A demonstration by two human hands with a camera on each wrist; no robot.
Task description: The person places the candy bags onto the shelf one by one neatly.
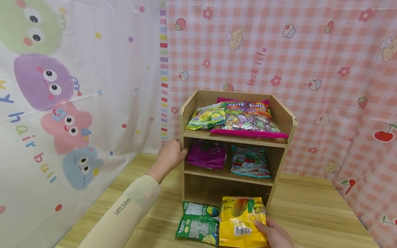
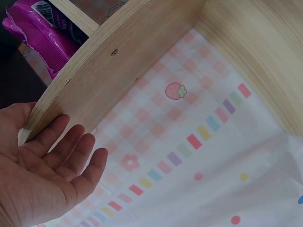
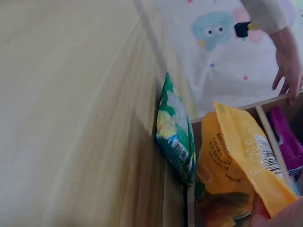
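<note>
A small wooden shelf (image 1: 280, 168) with three tiers stands on the table. At the front edge of its left side panel (image 2: 111, 56), my left hand (image 1: 170, 156) grips the wood, thumb toward the inside and fingers along the outer face. My right hand (image 1: 276, 234) pinches the right edge of a yellow candy bag (image 1: 240, 217) with a mango picture, thumb on the front. This bag is held upright in front of the bottom tier. Beside it on the left is a green candy bag (image 1: 198, 224), leaning back at the shelf's lower opening.
On the top tier lie a large pink-edged candy bag (image 1: 248, 120) and a smaller green-yellow bag (image 1: 207, 117). The middle tier holds a purple bag (image 1: 207, 155) and a teal bag (image 1: 250, 162). Patterned cloths (image 1: 310, 62) hang behind and at the sides of the table (image 1: 313, 210).
</note>
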